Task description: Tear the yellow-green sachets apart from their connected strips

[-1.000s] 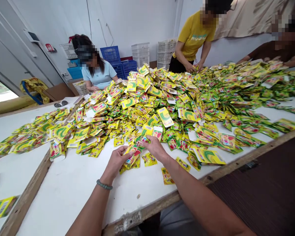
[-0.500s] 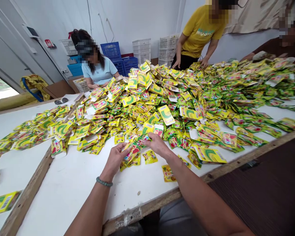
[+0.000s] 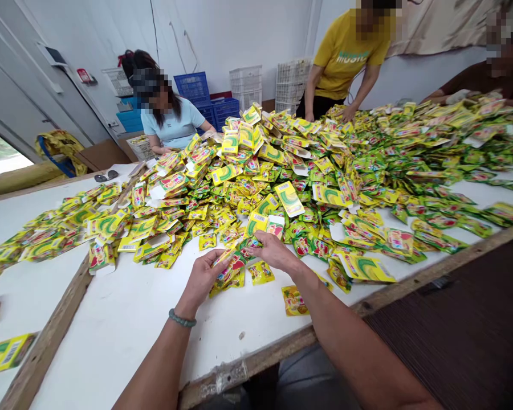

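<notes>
My left hand (image 3: 202,278), a bead bracelet on its wrist, is closed round a small yellow candy box (image 3: 231,273) with a watermelon picture. At the box's far right end, my right hand (image 3: 272,250) pinches a green candy sachet (image 3: 248,245); its fingers partly cover it, and I cannot tell how far it sits in the box. Just right of the box lies a yellow sachet (image 3: 261,272) on the white table. Another yellow sachet (image 3: 294,300) lies by my right forearm. Beyond both hands rises a heap of boxes and sachets (image 3: 239,188).
A wooden strip (image 3: 55,330) crosses the table at left, and a wooden edge (image 3: 277,356) runs along the front. Co-workers in a light blue shirt (image 3: 177,128), a yellow shirt (image 3: 346,62) and a brown top (image 3: 470,80) are behind the heap. Blue crates (image 3: 192,88) stand by the wall.
My hands stay almost in place, with the right fingers shifting slightly left toward the box. The co-worker in yellow has moved a little to the left.
</notes>
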Action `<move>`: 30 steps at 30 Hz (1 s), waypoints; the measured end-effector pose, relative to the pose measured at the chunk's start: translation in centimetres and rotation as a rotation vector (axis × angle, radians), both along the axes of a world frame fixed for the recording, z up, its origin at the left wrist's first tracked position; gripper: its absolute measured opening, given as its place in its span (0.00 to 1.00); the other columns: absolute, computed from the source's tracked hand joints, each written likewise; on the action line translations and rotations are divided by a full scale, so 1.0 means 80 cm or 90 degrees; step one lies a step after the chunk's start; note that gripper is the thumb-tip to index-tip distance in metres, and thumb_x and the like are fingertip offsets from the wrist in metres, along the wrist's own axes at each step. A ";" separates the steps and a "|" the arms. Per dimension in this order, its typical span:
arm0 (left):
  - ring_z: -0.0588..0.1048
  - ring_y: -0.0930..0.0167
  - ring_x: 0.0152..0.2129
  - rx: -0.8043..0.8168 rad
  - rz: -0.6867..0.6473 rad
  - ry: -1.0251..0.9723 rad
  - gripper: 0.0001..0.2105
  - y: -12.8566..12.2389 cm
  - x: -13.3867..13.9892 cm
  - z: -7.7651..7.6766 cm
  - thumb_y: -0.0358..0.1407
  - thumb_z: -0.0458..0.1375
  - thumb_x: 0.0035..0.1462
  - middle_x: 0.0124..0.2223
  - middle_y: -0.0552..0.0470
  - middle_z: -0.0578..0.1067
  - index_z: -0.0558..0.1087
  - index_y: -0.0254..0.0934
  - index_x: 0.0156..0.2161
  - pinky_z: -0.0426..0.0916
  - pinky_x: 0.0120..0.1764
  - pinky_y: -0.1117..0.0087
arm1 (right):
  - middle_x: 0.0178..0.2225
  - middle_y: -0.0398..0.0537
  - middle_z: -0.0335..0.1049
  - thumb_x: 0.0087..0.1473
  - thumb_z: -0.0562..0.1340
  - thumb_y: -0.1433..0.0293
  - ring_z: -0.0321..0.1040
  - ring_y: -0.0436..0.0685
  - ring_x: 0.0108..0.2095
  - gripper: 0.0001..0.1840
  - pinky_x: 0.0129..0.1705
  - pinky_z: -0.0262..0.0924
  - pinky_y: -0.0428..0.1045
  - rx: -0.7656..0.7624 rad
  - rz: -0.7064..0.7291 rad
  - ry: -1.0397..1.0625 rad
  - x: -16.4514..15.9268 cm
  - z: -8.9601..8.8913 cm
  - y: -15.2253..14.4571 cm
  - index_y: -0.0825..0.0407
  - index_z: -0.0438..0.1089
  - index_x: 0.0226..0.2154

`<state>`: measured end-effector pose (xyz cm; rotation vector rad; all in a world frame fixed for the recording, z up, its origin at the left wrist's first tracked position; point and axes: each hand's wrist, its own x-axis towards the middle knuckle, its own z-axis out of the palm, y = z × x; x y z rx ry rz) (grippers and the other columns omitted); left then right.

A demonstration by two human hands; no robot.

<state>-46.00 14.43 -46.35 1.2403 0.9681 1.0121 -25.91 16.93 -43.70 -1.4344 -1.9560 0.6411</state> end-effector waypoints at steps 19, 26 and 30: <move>0.77 0.70 0.25 -0.121 0.031 -0.229 0.19 0.002 0.018 0.004 0.35 0.66 0.45 0.34 0.48 0.79 0.70 0.32 0.43 0.72 0.30 0.71 | 0.34 0.48 0.70 0.49 0.63 0.63 0.65 0.54 0.39 0.09 0.43 0.58 0.49 0.091 -0.166 0.142 -0.027 -0.010 -0.006 0.51 0.74 0.32; 0.77 0.71 0.25 -0.128 0.045 -0.246 0.18 0.002 0.019 0.007 0.35 0.65 0.45 0.34 0.49 0.79 0.71 0.33 0.43 0.72 0.30 0.71 | 0.39 0.47 0.70 0.52 0.61 0.61 0.57 0.58 0.46 0.11 0.52 0.50 0.56 0.123 -0.129 0.086 -0.032 -0.012 -0.010 0.47 0.76 0.25; 0.77 0.70 0.27 -0.134 0.013 -0.260 0.17 -0.003 0.019 0.005 0.35 0.65 0.46 0.34 0.49 0.79 0.71 0.33 0.42 0.72 0.32 0.71 | 0.48 0.46 0.65 0.53 0.60 0.59 0.52 0.61 0.51 0.15 0.55 0.47 0.59 0.076 -0.035 0.072 -0.040 -0.017 -0.012 0.47 0.76 0.23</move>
